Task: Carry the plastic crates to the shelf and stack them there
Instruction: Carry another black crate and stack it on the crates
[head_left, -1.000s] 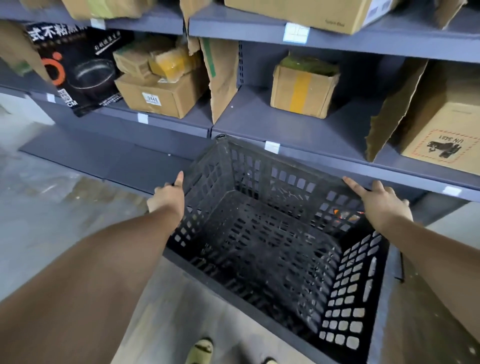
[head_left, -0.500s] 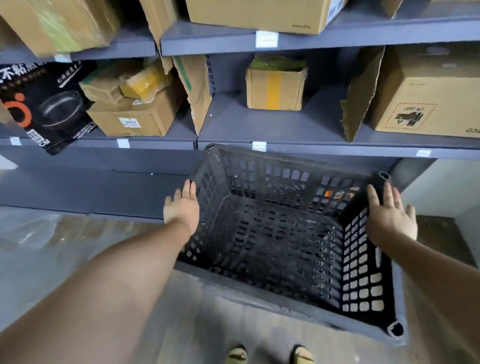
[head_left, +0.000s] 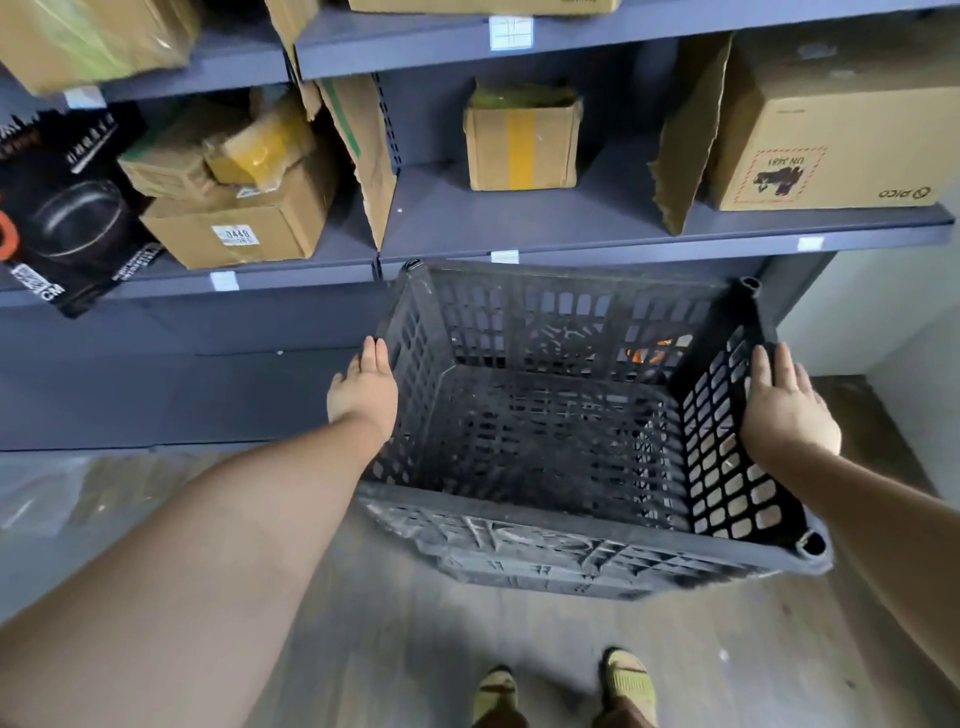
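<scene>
My left hand (head_left: 363, 395) lies flat against the outside of the crate's (head_left: 519, 525) left wall, fingers straight. My right hand (head_left: 787, 405) is flat on the right wall near its rim. Neither curls round anything: the crate is squeezed between two open palms.

The crate is black lattice plastic with nothing lying in it, so I judge it light and stiff enough not to buckle. The smooth walls could slide out of a palm squeeze, though. Hooking my fingers through the holes or under the rim would be the surer hold.

Its far end sits just under the front edge of the shelf (head_left: 597, 228). I cannot tell whether its base rests on something low or hangs from my hands. Something orange shows through its far wall.

Above the crate, on that shelf board, a taped box (head_left: 522, 140) stands with bare board around it. A larger carton (head_left: 831, 140) is up and to the crate's right. Below the crate's near wall is grey floor (head_left: 415, 649) and my sandals (head_left: 628, 680). A pale wall lies beyond the crate's right side.
</scene>
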